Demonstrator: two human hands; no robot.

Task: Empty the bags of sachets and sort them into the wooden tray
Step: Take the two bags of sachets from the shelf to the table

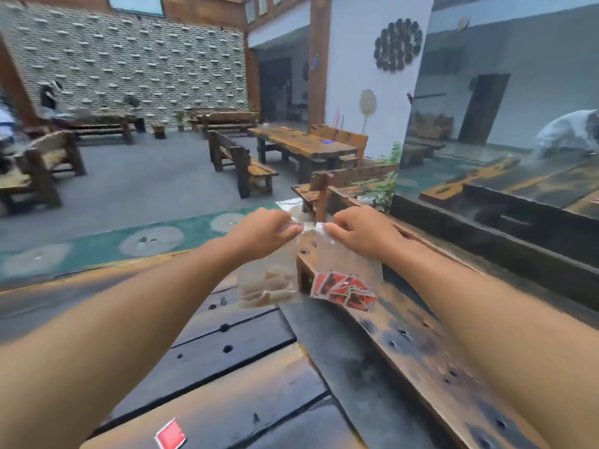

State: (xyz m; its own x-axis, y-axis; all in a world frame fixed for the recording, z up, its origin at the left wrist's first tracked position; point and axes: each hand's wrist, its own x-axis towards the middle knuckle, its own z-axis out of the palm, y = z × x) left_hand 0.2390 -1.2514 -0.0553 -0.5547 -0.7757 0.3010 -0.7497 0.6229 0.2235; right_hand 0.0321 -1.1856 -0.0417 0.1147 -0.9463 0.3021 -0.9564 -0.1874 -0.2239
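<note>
This looks like a rustic open-air restaurant or teahouse courtyard: heavy dark plank tables (299, 140) with matching wooden benches (241, 162) stand in rows on a grey paved floor (146, 179), backed by a patterned grey brick wall (129, 66) and timber posts (319, 59).

A single head-worn wide-angle view looks forward and slightly down from the person's own eye height, out along both outstretched forearms. The dark plank surface (246, 367) fills the near foreground close under the lens, while a courtyard of wooden benches (241, 163) and a patterned wall (129, 59) stretches away far behind.
</note>
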